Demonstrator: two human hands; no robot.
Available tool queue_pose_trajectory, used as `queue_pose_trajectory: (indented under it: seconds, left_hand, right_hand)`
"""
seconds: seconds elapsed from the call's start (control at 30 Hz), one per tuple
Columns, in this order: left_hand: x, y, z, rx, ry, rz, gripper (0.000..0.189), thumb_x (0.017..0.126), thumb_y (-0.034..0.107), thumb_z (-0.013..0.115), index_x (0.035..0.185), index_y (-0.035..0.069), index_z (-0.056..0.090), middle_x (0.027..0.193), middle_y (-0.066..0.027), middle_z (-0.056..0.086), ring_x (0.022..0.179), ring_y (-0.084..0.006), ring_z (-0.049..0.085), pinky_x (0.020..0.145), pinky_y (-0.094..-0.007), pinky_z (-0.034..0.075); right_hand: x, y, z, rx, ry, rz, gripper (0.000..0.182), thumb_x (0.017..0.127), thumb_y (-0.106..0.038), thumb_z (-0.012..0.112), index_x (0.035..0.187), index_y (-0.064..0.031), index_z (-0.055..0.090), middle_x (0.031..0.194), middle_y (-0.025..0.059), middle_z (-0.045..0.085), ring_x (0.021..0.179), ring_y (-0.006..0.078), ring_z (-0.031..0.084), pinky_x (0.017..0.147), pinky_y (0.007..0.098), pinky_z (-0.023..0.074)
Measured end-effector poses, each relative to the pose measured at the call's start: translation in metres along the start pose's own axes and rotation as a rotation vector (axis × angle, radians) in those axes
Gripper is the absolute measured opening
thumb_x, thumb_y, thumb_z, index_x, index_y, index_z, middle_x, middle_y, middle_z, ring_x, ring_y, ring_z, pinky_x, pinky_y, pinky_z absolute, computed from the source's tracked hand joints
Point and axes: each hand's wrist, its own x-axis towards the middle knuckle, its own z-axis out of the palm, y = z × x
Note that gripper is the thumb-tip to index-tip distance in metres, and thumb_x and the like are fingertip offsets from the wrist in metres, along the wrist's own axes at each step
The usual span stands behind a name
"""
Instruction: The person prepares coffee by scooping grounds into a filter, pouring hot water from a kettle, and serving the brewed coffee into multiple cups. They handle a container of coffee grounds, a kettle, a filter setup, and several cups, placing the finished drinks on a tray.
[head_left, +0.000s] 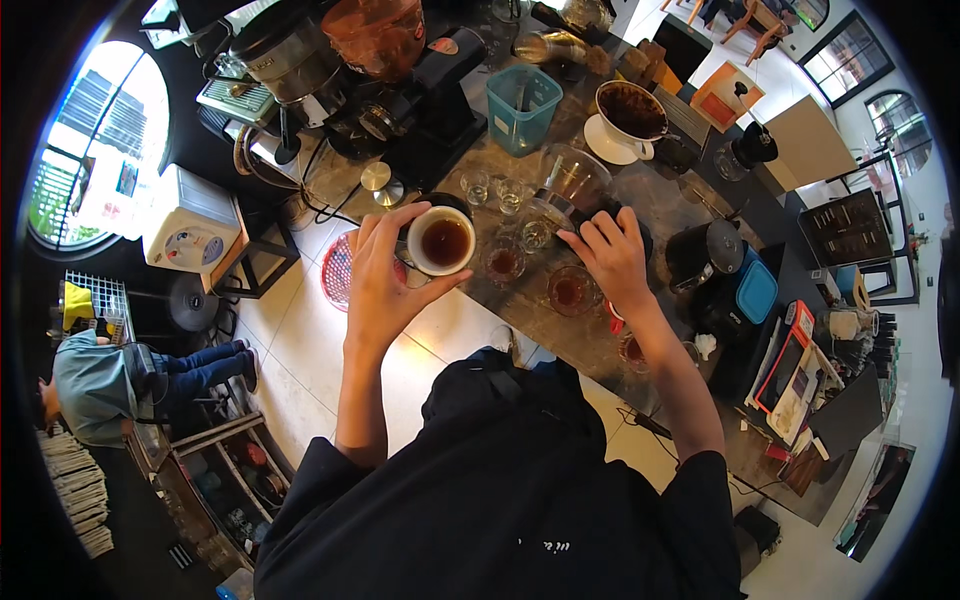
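My left hand grips a white cup by its rim and side, with dark brown liquid in it, above the counter's near left edge. My right hand is at the dark handle of a glass coffee server, its fingers bent around or against it; the contact is partly hidden. Between the hands stand small glasses and a glass of reddish-brown liquid. Another such glass is just below my right hand. Behind the server, a white dripper holds wet coffee grounds.
A coffee grinder and a teal plastic container stand at the back of the counter. A black kettle is on the right. A red basket lies beyond my left hand. A person is at the far left.
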Motion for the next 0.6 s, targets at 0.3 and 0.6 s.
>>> queue_pose_trajectory:
  seconds: [0.3,0.6]
  left_hand:
    - [0.0016,-0.0004,-0.0010,0.000,0.002,0.011,0.075,0.063,0.032,0.096,0.126,0.010,0.062,0.114,-0.0065,0.069,0.104,-0.0262,0.059,0.094,-0.0391,0.041]
    - [0.0019,-0.0018,-0.0017,-0.002,0.012,0.017,0.076,0.063,0.032,0.096,0.127,0.010,0.062,0.114,-0.0067,0.068,0.105,-0.0266,0.059,0.094,-0.0394,0.040]
  right_hand:
    - [-0.0025,0.0009,0.0023,-0.028,-0.014,-0.024,0.029,0.080,-0.021,0.082,0.079,-0.0081,0.057,0.081,0.0046,0.043,0.077,0.0251,0.042,0.069,0.0358,0.0423]
    - [-0.0027,0.0020,0.0055,-0.013,-0.012,-0.002,0.028,0.081,-0.021,0.082,0.078,-0.0067,0.058,0.080,0.0056,0.046,0.077,0.0265,0.044,0.069,0.0368,0.0417]
